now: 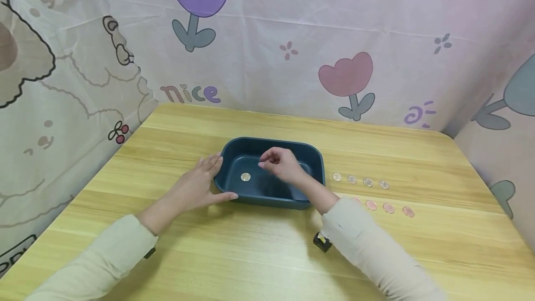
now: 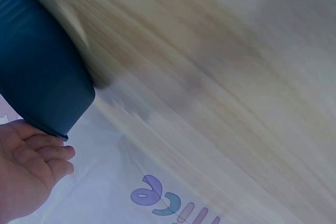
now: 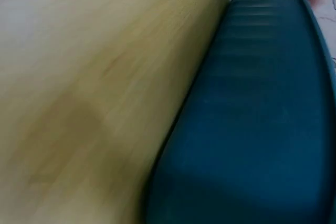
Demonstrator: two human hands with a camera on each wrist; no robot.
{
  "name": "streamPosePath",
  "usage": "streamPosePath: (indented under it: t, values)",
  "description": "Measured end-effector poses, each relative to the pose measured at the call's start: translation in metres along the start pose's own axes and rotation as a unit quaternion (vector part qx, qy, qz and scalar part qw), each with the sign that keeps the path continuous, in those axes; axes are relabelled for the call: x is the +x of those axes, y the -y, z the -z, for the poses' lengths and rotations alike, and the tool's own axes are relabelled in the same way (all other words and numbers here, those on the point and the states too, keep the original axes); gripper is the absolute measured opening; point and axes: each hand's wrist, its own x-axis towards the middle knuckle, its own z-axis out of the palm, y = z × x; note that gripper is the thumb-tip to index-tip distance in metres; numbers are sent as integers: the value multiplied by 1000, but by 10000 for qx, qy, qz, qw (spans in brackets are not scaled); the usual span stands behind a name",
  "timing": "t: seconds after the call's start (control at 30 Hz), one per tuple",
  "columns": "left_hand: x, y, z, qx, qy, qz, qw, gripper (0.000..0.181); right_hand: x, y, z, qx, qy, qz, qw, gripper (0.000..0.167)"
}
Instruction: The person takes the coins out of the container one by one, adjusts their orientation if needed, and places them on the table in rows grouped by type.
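Observation:
A dark teal oblong box (image 1: 267, 201) stands open-topped on the table. My left hand (image 1: 194, 187) rests against its left end, thumb spread along the front rim and fingers along the side. In the left wrist view, the fingers (image 2: 50, 156) lie at the rim of the box. One pale gold coin (image 1: 245, 177) lies flat on the box floor. Over the inside of the box, right of that coin, my right hand (image 1: 281, 164) has its thumb and forefinger brought together. Whether something small is between the fingertips cannot be made out. The right wrist view shows only the outer wall and the left fingertips.
To the right of the box lies a row of several pale gold coins (image 1: 352, 179). Nearer the front, several pinkish coins (image 1: 388, 208) form a second row, partly hidden by the right sleeve (image 1: 359, 231). A printed cloth (image 1: 267, 59) hangs behind the wooden table (image 1: 251, 250).

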Motion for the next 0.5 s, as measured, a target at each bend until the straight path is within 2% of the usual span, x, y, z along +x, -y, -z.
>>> streamPosePath:
  t: [0.13, 0.27, 0.5]
  values:
    - [0, 0, 1, 18, -13, -60, 10000, 101, 12, 1, -12, -387, 331, -42, 9987, 17]
    - [0, -1, 2, 19, -19, -112, 9999, 100, 24, -1, -22, -850, 492, -207, 9950, 18]
    - [-1, 0, 1, 9, 20, -72, 10000, 100, 36, -8, -36, -1721, 931, -292, 9802, 22]
